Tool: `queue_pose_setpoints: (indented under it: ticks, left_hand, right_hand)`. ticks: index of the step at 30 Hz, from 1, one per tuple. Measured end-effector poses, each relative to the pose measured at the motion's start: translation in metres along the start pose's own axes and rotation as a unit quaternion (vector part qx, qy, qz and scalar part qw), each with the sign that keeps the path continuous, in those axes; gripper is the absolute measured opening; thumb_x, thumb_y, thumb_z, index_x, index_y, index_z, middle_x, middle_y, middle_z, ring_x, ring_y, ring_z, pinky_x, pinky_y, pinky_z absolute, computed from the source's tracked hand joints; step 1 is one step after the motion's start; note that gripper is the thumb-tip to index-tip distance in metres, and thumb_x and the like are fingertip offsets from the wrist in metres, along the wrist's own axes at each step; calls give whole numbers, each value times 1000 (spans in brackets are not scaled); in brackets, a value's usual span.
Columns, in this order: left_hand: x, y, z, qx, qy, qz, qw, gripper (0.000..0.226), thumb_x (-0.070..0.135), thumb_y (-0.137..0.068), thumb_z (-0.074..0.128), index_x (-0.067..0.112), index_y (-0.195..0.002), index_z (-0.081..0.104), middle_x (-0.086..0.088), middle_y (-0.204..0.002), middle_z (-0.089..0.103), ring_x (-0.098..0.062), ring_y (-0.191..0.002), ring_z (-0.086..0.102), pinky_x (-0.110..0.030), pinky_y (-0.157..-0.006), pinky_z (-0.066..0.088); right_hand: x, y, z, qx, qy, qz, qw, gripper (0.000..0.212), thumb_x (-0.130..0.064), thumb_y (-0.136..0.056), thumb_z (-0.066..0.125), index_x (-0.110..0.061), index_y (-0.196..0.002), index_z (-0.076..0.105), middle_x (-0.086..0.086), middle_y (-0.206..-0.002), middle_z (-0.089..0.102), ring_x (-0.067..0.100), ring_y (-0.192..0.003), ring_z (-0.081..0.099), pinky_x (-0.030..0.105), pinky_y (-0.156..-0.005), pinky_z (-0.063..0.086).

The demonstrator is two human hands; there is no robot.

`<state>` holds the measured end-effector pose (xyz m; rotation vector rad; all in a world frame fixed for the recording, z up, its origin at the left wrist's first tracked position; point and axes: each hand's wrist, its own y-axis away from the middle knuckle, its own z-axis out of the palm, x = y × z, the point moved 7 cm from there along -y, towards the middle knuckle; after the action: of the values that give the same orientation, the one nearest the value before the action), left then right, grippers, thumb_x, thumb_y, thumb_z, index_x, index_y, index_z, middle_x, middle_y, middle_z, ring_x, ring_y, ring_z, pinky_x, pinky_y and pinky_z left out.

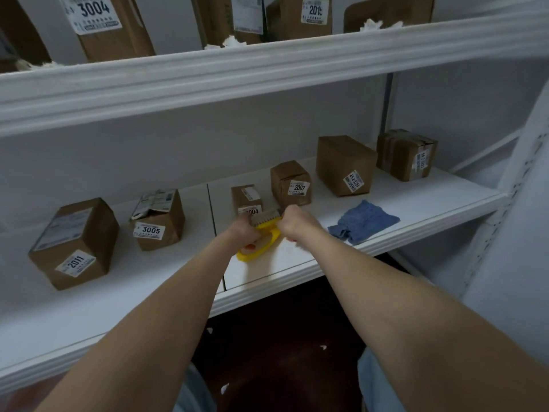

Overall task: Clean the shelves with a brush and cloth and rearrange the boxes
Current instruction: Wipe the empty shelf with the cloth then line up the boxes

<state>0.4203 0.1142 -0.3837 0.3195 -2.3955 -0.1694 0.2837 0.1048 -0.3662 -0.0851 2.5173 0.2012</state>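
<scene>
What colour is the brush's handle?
Bright yellow. The head view shows it best, with the brush gripped by the left hand.

White shelf point(416, 203) bears cardboard boxes point(344, 165), blue cloth point(364, 221).

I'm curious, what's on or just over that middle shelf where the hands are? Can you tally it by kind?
Cardboard boxes: 6
Blue cloth: 1
Yellow brush, held by the left hand and right hand: 1
Total: 8
</scene>
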Motion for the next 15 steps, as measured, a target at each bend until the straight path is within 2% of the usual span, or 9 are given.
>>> queue_pose_setpoints:
  ticks: [2,4,6,8,10,12,15]
  left_hand:
    - [-3,-6,-3,9,-93,9,996,63,29,-84,67,10,-137,39,-16,-122,57,-31,-108,57,-37,-90,49]
    - [1,-10,-8,18,-197,30,980,71,41,-81,68,11,-138,39,-13,-131,53,-29,-116,53,-34,-93,47]
    - [13,-9,-14,47,-287,69,954,73,45,-77,69,14,-137,40,-11,-132,51,-29,-118,50,-36,-90,47]
    - [34,-4,-20,114,-345,125,923,64,44,-75,67,17,-130,46,-12,-130,47,-30,-119,46,-38,-88,46]
    - [59,3,-14,152,-345,188,907,49,37,-81,61,15,-123,50,-12,-128,46,-31,-118,46,-38,-88,46]
    - [84,5,6,124,-319,233,910,40,22,-88,54,15,-127,52,-12,-131,48,-30,-121,47,-38,-93,47]
    - [107,0,47,20,-276,245,929,48,5,-90,44,11,-138,46,-14,-141,47,-28,-130,45,-34,-107,37]
  right_hand:
    - [6,-2,-12,51,35,15,998,17,-18,-93,48,-13,-102,62,11,-108,64,30,-98,60,31,-71,43]
    - [17,-5,-27,106,73,47,991,27,-20,-94,50,-11,-116,61,12,-123,56,30,-110,53,34,-77,43]
    - [36,-7,-45,151,108,101,977,36,-18,-94,47,-9,-129,54,15,-136,41,31,-122,41,39,-89,41]
    - [62,-7,-63,183,126,170,960,44,-19,-94,46,-8,-136,45,16,-140,32,34,-126,34,42,-97,37]
    - [89,-5,-67,156,126,238,950,51,-22,-93,50,-5,-140,38,17,-141,30,35,-128,32,43,-100,35]
    - [103,-7,-57,96,118,255,955,55,-24,-93,51,-4,-142,35,17,-142,29,36,-130,32,42,-100,37]
    - [87,-19,-36,48,131,144,980,52,-20,-92,51,-7,-141,41,15,-144,36,36,-131,38,39,-99,40]
